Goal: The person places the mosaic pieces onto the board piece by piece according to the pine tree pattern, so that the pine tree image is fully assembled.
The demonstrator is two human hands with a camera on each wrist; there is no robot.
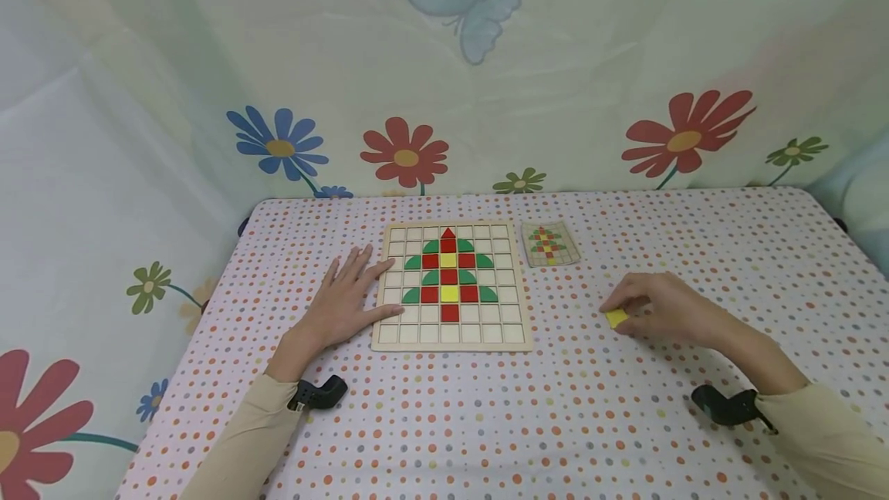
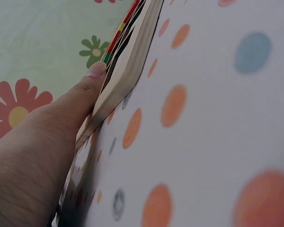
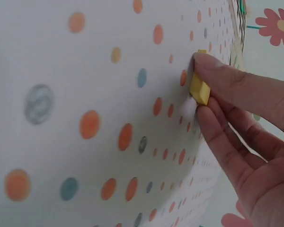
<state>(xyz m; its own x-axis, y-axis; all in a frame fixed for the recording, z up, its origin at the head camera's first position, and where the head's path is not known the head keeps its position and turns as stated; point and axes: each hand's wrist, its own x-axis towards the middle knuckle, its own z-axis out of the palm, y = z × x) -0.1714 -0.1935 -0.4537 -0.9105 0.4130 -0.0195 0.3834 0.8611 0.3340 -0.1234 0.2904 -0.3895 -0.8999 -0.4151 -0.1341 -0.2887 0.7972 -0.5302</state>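
A square wooden grid board [image 1: 486,336] lies on the table with red, green and yellow tiles set in a tree-like pattern. My left hand [image 1: 342,301] rests at the board's left side, fingers spread, its thumb and a fingertip over the frame. In the left wrist view the thumb [image 2: 80,97] lies on the board's edge [image 2: 128,71]. To the right of the board, my right hand [image 1: 670,309] pinches a yellow square tile [image 1: 616,319] between thumb and fingers. The right wrist view shows this yellow tile [image 3: 199,89] tilted, close over the tablecloth.
A small pattern card [image 1: 550,244] showing a similar tree lies beside the board's upper right corner. The table wears a polka-dot cloth [image 1: 444,423]. Behind it hangs a backdrop [image 1: 569,83] printed with flowers and a butterfly.
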